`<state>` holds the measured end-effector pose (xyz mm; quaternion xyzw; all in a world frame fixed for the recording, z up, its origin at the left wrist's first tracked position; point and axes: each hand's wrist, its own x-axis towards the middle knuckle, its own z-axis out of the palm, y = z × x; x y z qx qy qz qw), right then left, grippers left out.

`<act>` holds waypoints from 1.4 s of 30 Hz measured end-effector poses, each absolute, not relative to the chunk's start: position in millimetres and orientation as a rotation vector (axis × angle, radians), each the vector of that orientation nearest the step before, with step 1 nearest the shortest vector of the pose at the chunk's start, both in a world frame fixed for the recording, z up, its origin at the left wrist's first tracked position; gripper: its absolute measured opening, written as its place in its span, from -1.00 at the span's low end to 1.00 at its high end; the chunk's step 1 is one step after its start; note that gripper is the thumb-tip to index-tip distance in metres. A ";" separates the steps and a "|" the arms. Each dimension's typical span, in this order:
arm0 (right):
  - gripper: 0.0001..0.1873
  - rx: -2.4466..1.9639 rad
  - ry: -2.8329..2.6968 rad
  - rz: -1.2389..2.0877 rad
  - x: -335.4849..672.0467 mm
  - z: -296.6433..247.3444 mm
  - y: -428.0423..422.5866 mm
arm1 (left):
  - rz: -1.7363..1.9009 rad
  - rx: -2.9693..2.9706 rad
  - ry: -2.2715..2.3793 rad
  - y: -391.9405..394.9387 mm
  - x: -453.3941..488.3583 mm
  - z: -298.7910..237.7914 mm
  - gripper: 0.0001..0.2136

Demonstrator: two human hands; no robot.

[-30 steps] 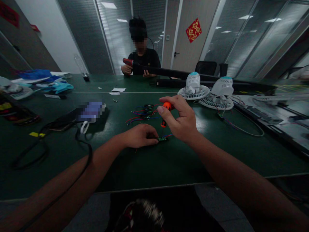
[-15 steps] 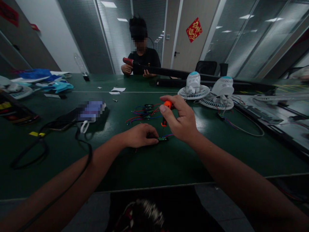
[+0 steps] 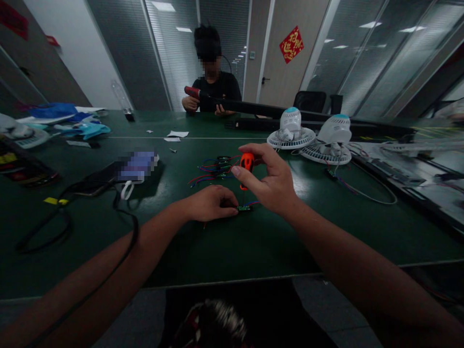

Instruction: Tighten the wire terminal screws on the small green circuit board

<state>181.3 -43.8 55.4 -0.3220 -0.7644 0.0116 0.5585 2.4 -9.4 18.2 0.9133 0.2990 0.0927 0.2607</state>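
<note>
My right hand (image 3: 270, 181) grips an orange-handled screwdriver (image 3: 247, 167) upright, its tip down on a small green circuit board (image 3: 244, 209) with red and blue wires. My left hand (image 3: 212, 203) rests on the dark green table (image 3: 224, 246) with its fingers pressed together against the board's left end. A bundle of red, blue and black wired parts (image 3: 213, 170) lies just behind the hands.
Two small white desk fans (image 3: 292, 129) (image 3: 331, 140) lie at the right with loose wires. A black cable (image 3: 119, 212) loops at the left near a dark device (image 3: 108, 176). Across the table a person (image 3: 213, 77) holds a red-tipped tool on a long black bar.
My right hand's fingers have shifted on the screwdriver handle, turning it; the handle now shows more between thumb and fingers. My left hand has stayed on the board.
</note>
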 end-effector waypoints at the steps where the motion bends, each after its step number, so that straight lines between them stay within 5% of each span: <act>1: -0.70 -0.758 -1.808 0.020 181.3 55.3 -43.6 | 0.256 2.475 0.806 -9.3 2.4 17.9 -0.78; 42: -0.76 -0.749 -1.765 0.024 179.0 56.6 -44.9 | 0.253 2.472 0.822 -9.8 2.8 19.0 -0.78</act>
